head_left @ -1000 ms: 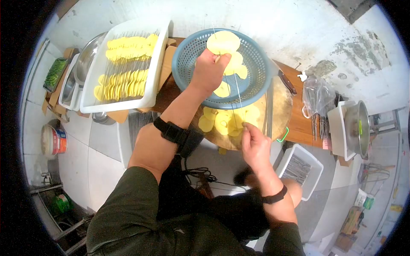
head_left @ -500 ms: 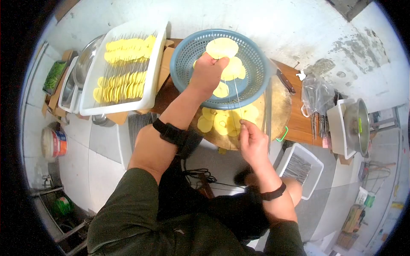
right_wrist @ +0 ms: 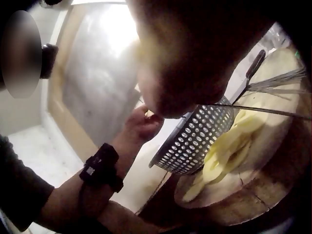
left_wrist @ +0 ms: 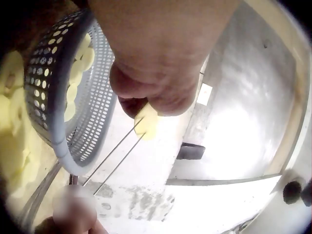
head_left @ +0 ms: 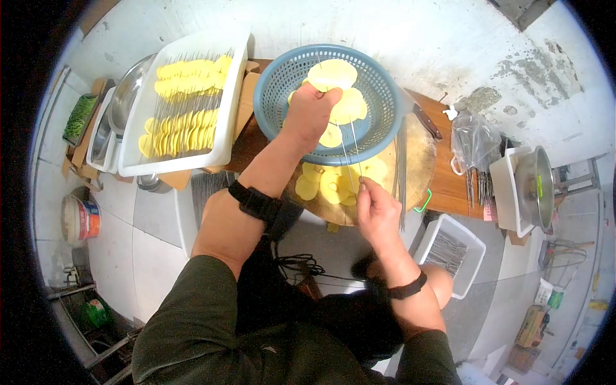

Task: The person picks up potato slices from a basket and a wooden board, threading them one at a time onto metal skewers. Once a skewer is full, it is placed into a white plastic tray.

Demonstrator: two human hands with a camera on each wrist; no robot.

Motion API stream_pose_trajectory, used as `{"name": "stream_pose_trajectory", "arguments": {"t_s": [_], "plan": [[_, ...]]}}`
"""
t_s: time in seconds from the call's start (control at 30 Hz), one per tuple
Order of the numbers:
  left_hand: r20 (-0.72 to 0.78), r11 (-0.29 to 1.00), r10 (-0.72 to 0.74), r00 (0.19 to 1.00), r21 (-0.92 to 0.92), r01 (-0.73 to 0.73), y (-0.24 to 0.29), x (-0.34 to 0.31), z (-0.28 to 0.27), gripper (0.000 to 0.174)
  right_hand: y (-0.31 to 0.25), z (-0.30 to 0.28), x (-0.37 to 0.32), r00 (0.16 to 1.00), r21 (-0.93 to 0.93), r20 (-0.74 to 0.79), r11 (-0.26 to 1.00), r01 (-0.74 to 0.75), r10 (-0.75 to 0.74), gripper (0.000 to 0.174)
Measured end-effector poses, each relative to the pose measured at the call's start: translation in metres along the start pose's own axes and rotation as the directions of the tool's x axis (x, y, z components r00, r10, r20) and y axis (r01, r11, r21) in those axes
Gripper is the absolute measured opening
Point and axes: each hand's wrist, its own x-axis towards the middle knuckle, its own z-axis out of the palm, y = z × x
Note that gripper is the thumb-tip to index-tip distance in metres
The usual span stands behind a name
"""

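Observation:
In the head view my left hand (head_left: 308,117) holds a thin, round yellow slice (head_left: 332,75), which looks like potato, over the blue colander (head_left: 269,128). Two thin metal skewers (head_left: 353,138) run from the slice down to my right hand (head_left: 380,213), whose thumb and fingers pinch their near ends. The left wrist view shows both skewers (left_wrist: 114,158) entering the yellow slice (left_wrist: 147,123) just below my left fingers. More slices (head_left: 346,106) lie in the colander, and several others (head_left: 310,186) spread on the round wooden board (head_left: 417,160) below it.
At the left stands a white tray (head_left: 186,162) with two rows of skewered slices. Loose skewers (head_left: 402,167) and a knife (head_left: 427,122) lie on the board's right side. Beyond are a plastic bag (head_left: 476,142) of skewers and a white bin (head_left: 471,273) below.
The held slice and my left hand have come slightly nearer to me. My right hand keeps its pinch on the skewer ends; the whole view has shifted a little.

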Motion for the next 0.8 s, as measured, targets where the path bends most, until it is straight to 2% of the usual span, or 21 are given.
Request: {"name": "stream_pose_trajectory", "arguments": {"t_s": [0.17, 0.37, 0.4, 0.47, 0.53, 0.7, 0.8], "plan": [[0.039, 0.996, 0.040, 0.998, -0.079, -0.037, 0.002, -0.002, 0.002, 0.028, -0.001, -0.001, 0.003, 0.999, 0.000, 0.014, 0.999, 0.036, -0.036, 0.016], [0.066, 0.986, 0.007, 0.998, -0.164, 0.003, 0.001, -0.003, 0.003, 0.027, -0.001, -0.001, 0.007, 0.997, -0.025, -0.016, 0.997, 0.070, -0.071, 0.017], [0.066, 0.986, 0.007, 0.998, -0.164, 0.004, 0.001, -0.005, 0.004, 0.027, 0.000, -0.002, 0.009, 0.997, -0.029, -0.014, 0.996, 0.079, -0.079, 0.017], [0.051, 1.000, 0.003, 0.999, 0.023, -0.005, 0.002, -0.009, 0.008, 0.025, 0.000, -0.003, 0.011, 0.996, -0.033, -0.012, 0.996, 0.086, -0.087, 0.017], [0.054, 1.000, 0.010, 0.998, 0.017, -0.011, 0.001, -0.010, 0.009, 0.024, -0.001, -0.003, 0.012, 1.000, -0.002, -0.014, 1.000, 0.022, -0.022, 0.014], [0.049, 0.999, 0.008, 0.999, 0.047, -0.010, 0.004, -0.013, 0.012, 0.023, 0.000, -0.007, 0.011, 1.000, 0.036, 0.009, 0.999, -0.001, 0.000, 0.015], [0.045, 0.999, 0.052, 0.998, -0.014, -0.051, -0.001, -0.011, 0.013, 0.023, 0.000, -0.009, 0.010, 0.998, 0.070, 0.033, 0.996, -0.051, 0.049, 0.016]]}}
